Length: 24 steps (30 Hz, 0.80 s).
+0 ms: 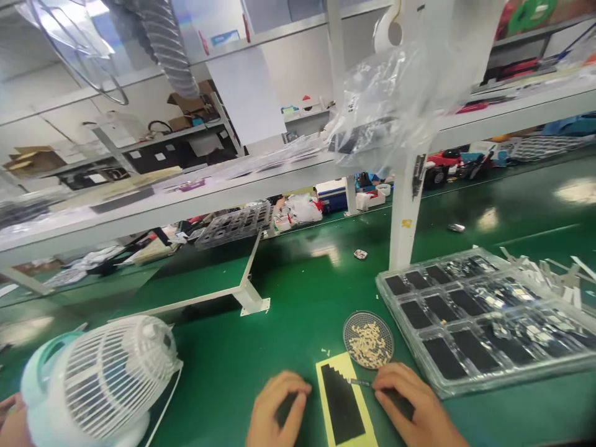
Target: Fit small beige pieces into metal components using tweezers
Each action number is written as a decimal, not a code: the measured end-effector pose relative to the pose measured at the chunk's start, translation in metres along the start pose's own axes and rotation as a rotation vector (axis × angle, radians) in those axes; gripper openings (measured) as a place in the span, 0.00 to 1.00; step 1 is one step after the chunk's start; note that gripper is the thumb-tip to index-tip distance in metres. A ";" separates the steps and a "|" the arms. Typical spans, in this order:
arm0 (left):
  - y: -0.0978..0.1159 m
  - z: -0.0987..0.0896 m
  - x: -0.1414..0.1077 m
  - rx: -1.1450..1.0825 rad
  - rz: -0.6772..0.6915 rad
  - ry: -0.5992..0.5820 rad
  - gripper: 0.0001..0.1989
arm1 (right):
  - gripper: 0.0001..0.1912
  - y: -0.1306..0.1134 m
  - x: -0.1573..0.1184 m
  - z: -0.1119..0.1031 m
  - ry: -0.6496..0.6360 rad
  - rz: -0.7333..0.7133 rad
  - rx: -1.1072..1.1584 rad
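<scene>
On the green worktop before me lies a yellow sheet point(369, 429) carrying a black panel point(342, 403) with a stepped upper edge. My right hand point(414, 403) pinches a slim, dark tool with a metal tip, likely tweezers point(359, 382); its tip reaches over the sheet's right side. Left of the sheet, my left hand point(278, 406) is curled with thumb and forefinger close together; whether something small is between them cannot be made out. Just beyond the sheet, a round mesh dish point(347, 338) holds many small beige pieces point(370, 343).
A clear compartment tray point(431, 379) with black panels and small parts stands at right, white strips point(549, 276) behind it. A white and teal fan point(109, 379) stands at left, another person's hand point(12, 413) beside it. A white shelf post point(404, 211) rises ahead.
</scene>
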<state>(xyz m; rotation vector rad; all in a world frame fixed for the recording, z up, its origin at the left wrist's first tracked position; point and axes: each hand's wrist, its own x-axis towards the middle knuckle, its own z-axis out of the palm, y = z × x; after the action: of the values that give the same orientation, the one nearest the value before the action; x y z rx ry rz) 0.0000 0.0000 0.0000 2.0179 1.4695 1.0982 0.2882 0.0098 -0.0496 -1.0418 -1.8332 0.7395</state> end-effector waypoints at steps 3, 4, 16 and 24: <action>0.016 0.009 0.091 -0.043 0.027 -0.191 0.15 | 0.07 0.002 -0.010 -0.009 0.001 -0.095 -0.053; 0.017 0.020 0.124 -0.029 0.038 -0.232 0.15 | 0.08 0.003 -0.012 -0.009 0.010 -0.122 -0.073; 0.005 0.180 0.326 0.049 -0.178 -0.217 0.24 | 0.14 -0.018 -0.017 -0.003 -0.013 -0.074 -0.190; -0.028 0.124 0.244 -0.428 -0.307 -0.265 0.24 | 0.06 -0.027 -0.011 -0.002 -0.180 0.240 -0.439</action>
<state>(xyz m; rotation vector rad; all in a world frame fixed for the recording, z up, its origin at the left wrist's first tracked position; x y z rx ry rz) 0.1133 0.2506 -0.0085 1.5160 1.2313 0.8857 0.2839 -0.0127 -0.0315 -1.5410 -2.1044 0.5943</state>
